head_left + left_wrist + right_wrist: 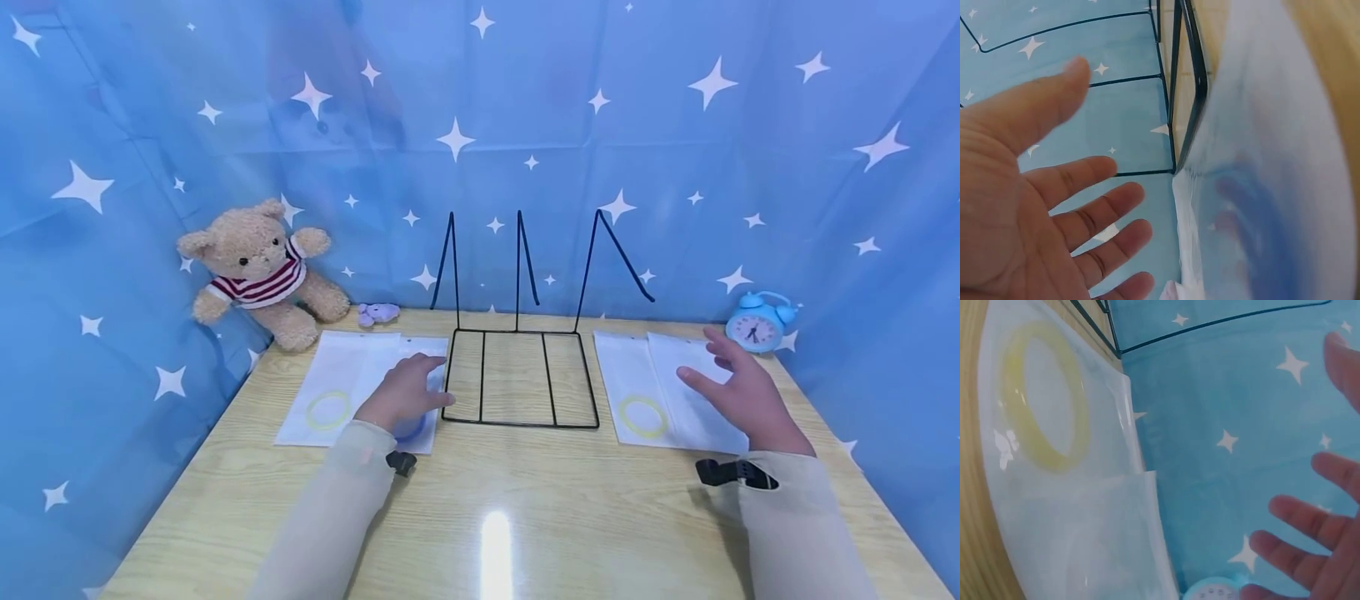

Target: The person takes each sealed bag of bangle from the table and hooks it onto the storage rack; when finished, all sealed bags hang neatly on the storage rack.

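In the head view my left hand (405,392) hovers over the left pair of frosted white pouches (348,358), fingers extended toward the black wire rack (517,425). A yellow ring (309,412) shows through one pouch. Partly behind the hand is a blue ring (411,435), inside the other. My right hand (742,396), fingers spread, is above the right pair of pouches (626,358), where another yellow ring (623,414) shows. The left wrist view has the left palm (1016,231) holding nothing. Spread fingers (1316,519) of the right hand appear in the right wrist view.
A teddy bear (258,267) in a striped shirt sits at the back left, beside a small purple item (378,313). At the back right stands a light-blue alarm clock (753,329). Blue starry cloth (525,108) surrounds the wooden table (600,517). The rack's three bent prongs rise upward.
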A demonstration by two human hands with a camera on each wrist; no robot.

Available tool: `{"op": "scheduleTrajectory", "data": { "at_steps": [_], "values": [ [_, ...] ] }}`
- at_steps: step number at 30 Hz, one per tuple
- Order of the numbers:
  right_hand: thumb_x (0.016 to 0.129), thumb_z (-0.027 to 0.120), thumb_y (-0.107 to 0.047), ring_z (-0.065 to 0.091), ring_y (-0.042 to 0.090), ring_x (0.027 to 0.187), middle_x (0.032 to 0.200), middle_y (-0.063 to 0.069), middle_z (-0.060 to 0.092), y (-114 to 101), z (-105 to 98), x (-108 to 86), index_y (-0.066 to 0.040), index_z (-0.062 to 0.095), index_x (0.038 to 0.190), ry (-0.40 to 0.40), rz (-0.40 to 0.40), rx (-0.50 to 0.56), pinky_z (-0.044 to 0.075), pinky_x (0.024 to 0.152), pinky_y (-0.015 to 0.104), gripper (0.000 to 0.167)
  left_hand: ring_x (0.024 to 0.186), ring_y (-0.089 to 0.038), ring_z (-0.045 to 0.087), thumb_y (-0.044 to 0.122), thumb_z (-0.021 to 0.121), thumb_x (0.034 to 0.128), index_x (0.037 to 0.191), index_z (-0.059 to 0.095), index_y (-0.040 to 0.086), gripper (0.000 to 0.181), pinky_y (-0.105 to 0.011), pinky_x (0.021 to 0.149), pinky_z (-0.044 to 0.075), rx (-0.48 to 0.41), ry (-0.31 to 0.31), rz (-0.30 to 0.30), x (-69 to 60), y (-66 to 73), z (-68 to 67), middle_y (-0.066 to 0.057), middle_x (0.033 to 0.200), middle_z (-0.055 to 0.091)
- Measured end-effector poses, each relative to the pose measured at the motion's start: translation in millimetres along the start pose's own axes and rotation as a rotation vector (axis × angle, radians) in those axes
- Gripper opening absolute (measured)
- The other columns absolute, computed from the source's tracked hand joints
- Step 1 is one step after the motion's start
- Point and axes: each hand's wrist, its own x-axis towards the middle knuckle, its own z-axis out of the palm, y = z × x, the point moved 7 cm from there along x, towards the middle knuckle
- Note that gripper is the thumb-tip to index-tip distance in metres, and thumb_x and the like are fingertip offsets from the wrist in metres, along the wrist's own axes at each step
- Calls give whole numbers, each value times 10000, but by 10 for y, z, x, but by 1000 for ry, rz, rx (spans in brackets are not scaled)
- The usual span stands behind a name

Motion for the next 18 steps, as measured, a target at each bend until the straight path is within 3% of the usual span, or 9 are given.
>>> {"op": "scheduleTrajectory", "data": {
  "at_steps": [8,12,18],
  "values": [
    [954,668,-659,375,628,1404,1589,378,373,-51,-30,-28,-128,178,1702,-45,-31,-69,408,1034,783,1040,1442,-435,465,417,797,942,1563,526,124,739,-628,1183,364,81,-25,-12,46,55,89,-174,1576,509],
    [949,659,-677,376,624,1404,1589,376,372,-43,-69,-61,-107,184,1698,-79,-23,-99,406,1041,781,1054,1429,-428,482,443,805,929,1554,539,124,751,-634,1164,381,116,-21,-26,61,37,121,-166,1570,519],
    [938,651,-702,373,627,1399,1586,387,361,61,-154,-86,-70,191,1689,-64,22,-77,409,1029,788,1084,1442,-425,477,426,819,920,1549,546,119,751,-653,1172,364,138,-42,-38,68,37,158,-148,1581,517]
  ]
}}
